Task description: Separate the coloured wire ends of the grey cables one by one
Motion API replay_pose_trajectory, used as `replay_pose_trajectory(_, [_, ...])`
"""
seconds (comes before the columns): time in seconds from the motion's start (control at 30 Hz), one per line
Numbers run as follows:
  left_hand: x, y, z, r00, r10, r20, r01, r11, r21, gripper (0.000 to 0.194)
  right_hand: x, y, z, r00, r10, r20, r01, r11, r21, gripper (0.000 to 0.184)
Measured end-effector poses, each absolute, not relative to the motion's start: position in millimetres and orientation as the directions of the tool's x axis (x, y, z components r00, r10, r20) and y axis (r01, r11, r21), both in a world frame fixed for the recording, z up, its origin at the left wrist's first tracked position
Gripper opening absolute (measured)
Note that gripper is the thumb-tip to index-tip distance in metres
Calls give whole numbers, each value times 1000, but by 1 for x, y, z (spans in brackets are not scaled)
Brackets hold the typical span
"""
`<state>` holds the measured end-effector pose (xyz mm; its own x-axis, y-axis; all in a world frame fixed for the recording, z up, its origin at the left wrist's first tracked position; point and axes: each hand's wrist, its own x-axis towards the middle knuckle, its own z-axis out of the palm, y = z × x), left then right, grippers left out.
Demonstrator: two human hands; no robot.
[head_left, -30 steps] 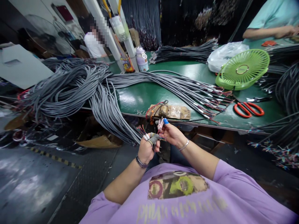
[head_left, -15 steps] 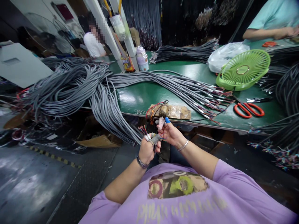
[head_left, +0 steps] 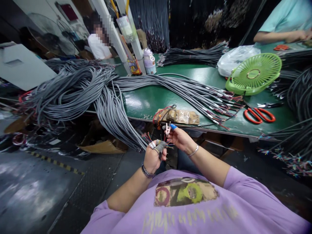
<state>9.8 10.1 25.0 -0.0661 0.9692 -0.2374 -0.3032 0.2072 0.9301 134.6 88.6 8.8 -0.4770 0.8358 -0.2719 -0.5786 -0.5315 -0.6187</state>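
My left hand (head_left: 152,157), with wrappings on its thumb and fingers, is closed around the end of a grey cable. Thin coloured wires (head_left: 169,145) fan out from that grip toward my right hand. More coloured wire ends (head_left: 146,137) and white sleeves show on the other side of the left fist. My right hand (head_left: 181,139) has a blue fingertip cover (head_left: 173,126). Its fingers are bent in a pinch just above the wires, by a small pale forked piece (head_left: 168,129). Whether that piece is held or is a finger wrapping I cannot tell.
A cardboard-backed block (head_left: 186,117) with leads sits at the edge of the green bench (head_left: 140,102). Grey cables (head_left: 75,94) heap at left. Orange-handled scissors (head_left: 259,115), a green fan (head_left: 254,73) and a plastic bag (head_left: 235,58) lie right. Two people are beyond.
The coloured wires at my left hand are spread wider now. My right fingers have shifted slightly, and the pale piece at them shows a forked shape.
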Motion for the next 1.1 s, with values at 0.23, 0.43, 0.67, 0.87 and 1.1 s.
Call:
replay_pose_trajectory(0.23, [18, 14, 20, -87, 969, -232, -341, 189, 921, 30, 129, 93, 6, -492, 810, -320, -632, -585, -509, 36])
replay_pose_trajectory(0.43, [21, 17, 13, -120, 965, -231, -333, 180, 926, 34, 121, 95, 9, -437, 820, -370, -696, -569, -439, 33])
replay_pose_trajectory(0.67, [21, 16, 14, -121, 963, -239, -321, 190, 928, 35, 120, 90, 7, -441, 834, -332, -686, -552, -474, 38])
replay_pose_trajectory(0.87, [16, 6, 9, -135, 969, -208, -266, 167, 949, 33, 136, 88, 1, -570, 766, -298, -570, -629, -529, 52])
replay_pose_trajectory(1.1, [7, -6, -5, -86, 984, -154, -97, 146, 985, 29, 159, 89, 6, -659, 672, -338, -73, -504, -860, 39])
